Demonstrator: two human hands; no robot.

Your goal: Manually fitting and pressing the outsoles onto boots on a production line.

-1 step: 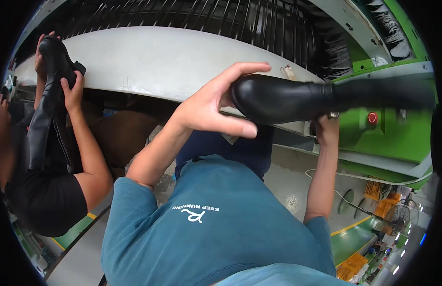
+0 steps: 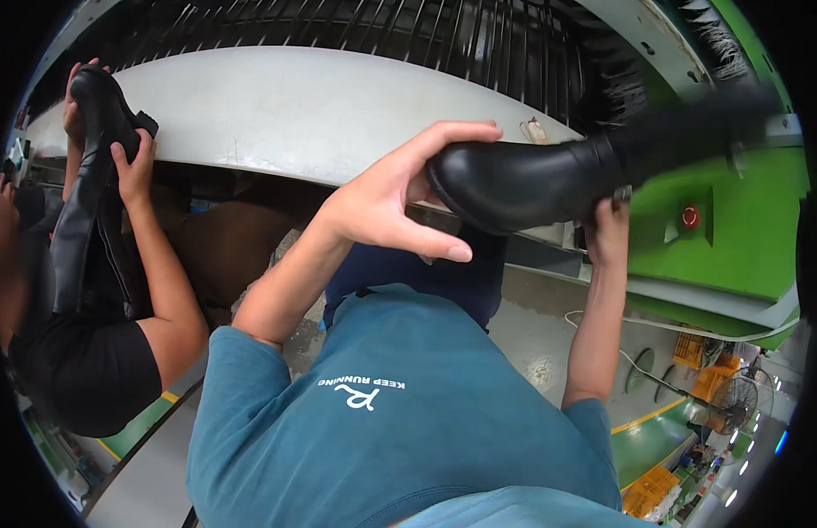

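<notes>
Black boot (image 2: 549, 180) between both hands' fingers (image 2: 444, 141)

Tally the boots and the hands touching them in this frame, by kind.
Glossy black leather boots: 2, one at centre, one at far left
Hands on the centre boot: 2
A co-worker's hands on the left boot: 2
Total: 6
</notes>
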